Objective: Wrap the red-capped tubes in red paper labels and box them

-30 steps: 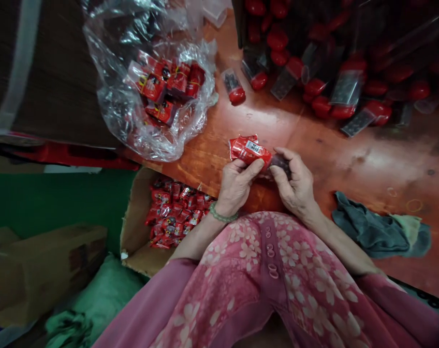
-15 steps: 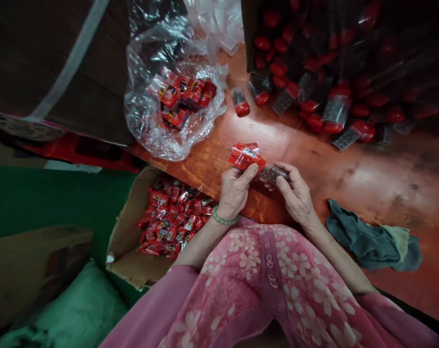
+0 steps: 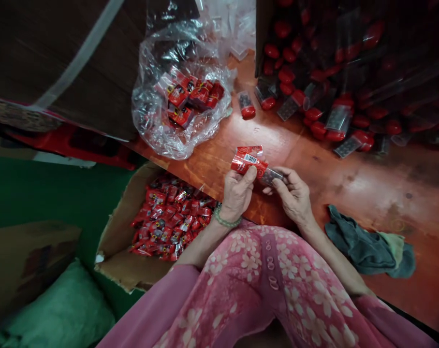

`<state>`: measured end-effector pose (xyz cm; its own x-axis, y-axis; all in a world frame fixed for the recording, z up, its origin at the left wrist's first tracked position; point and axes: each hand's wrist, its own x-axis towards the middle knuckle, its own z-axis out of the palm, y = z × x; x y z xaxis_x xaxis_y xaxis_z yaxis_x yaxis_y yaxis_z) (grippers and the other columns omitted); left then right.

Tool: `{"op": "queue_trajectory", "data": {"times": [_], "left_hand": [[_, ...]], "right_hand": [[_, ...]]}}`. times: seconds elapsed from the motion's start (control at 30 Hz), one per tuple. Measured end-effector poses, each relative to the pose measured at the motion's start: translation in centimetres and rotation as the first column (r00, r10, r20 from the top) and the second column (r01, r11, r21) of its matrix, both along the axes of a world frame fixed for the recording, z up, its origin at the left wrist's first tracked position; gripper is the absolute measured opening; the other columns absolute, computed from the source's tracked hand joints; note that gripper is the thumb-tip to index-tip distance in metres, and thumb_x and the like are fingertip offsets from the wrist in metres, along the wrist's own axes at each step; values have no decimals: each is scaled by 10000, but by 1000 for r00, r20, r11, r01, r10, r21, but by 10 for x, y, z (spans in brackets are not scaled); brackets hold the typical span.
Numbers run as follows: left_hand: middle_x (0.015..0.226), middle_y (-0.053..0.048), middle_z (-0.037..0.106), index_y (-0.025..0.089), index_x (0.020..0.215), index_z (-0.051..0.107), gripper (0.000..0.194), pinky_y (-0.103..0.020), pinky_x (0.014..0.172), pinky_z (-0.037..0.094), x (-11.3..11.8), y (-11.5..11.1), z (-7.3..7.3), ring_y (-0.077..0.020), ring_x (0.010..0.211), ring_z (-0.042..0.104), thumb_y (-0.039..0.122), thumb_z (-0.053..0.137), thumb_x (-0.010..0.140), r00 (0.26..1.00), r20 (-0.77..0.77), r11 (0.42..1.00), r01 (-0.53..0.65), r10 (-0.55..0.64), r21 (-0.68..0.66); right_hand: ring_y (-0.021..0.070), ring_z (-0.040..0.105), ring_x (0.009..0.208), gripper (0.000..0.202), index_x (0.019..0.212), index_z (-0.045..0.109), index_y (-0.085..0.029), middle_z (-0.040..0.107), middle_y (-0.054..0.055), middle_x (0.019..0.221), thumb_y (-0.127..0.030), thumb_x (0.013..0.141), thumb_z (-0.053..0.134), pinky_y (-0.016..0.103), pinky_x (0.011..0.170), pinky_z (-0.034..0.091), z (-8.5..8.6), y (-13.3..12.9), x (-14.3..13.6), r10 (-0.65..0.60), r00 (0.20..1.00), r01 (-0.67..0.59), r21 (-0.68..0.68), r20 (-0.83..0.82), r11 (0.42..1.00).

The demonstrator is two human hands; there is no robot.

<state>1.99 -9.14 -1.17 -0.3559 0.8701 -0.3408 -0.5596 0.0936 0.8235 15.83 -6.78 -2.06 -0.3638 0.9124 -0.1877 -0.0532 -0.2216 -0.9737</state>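
Observation:
My left hand (image 3: 238, 193) pinches red printed plastic wrappers (image 3: 244, 160) with a barcode label, thumb on top. A small clear container (image 3: 272, 177) with dark round pieces inside is gripped between the thumb and fingers of my right hand (image 3: 295, 195). Its left end meets the right edge of the red wrapper and appears partly inside it. Both hands are just above the near edge of the reddish wooden table (image 3: 299, 159). Whether the container's red cap is under the wrapper is hidden.
Beyond my hands lies a clear plastic bag (image 3: 150, 130) with stacked red wrappers. Several red-capped containers (image 3: 247, 106) lie at the back right. A cardboard box (image 3: 120, 227) of red wrapped pieces stands lower left. A dark cloth (image 3: 364, 246) rests at the right.
My right hand has moved slightly left, bringing the clear container closer against the red wrapper. My left hand keeps its hold. The whole view has shifted a little.

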Motion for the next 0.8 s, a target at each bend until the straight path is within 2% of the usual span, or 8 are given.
{"op": "queue_trajectory", "data": {"times": [0.1,0.23,0.33,0.47,0.53,0.67,0.73,0.8], "left_hand": [[914,-35,787,208,1008,695,527,-288,757,585,3,2,6,-196,885,756,542,905,659,997,67,998,-43,39,45],[943,-57,796,206,1018,672,518,-270,594,547,7,3,10,-224,859,761,531,891,679,994,111,999,-1,-4,44],[962,-63,796,193,991,673,500,-218,443,430,9,4,13,-163,673,714,529,885,686,988,149,998,31,-38,52],[859,-20,771,184,979,683,441,-191,393,372,5,7,14,-96,531,623,491,870,724,981,181,995,62,-76,81],[872,-26,772,189,1022,691,472,-184,408,391,1,7,12,-111,578,659,520,861,732,981,180,992,60,-79,110],[1047,-82,794,213,1107,693,569,-174,451,418,-2,7,7,-197,835,758,563,876,697,982,176,989,40,-65,142],[1058,-100,799,198,1068,708,533,-185,451,412,-2,8,4,-221,861,765,526,890,689,980,190,995,43,-61,95],[981,-104,807,172,971,731,484,-202,462,418,-1,10,1,-232,823,765,520,894,676,977,206,998,55,-63,42]], "right_hand": [[124,731,639,429,1091,545,-249,746,-26,852,-574,872,718,275,654,604,-1,-2,-5,38,999,-39,-32,-20,999],[121,718,616,433,1085,490,-265,729,-49,790,-569,877,717,270,655,604,-1,-2,-7,42,997,-44,-35,-62,998],[113,722,618,371,1059,484,-262,731,-53,771,-508,907,715,254,664,606,-1,-3,-9,46,993,-48,-15,-108,999],[109,720,605,360,1046,489,-262,736,-57,769,-496,909,726,244,647,605,-3,-3,-11,38,990,-36,15,-135,999],[114,719,598,370,1048,492,-262,738,-55,755,-513,907,725,245,632,604,-4,-2,-12,35,990,-34,12,-138,999],[119,710,570,344,1045,504,-257,720,-64,676,-514,930,700,244,617,601,-6,0,-15,48,985,-51,-17,-167,999],[108,702,556,338,1037,517,-257,725,-66,691,-508,924,711,238,620,605,-7,-1,-17,23,987,-23,3,-161,1000],[100,713,586,321,1032,535,-257,749,-54,776,-491,918,722,238,645,619,-9,-3,-18,-23,992,29,44,-123,999]]}}
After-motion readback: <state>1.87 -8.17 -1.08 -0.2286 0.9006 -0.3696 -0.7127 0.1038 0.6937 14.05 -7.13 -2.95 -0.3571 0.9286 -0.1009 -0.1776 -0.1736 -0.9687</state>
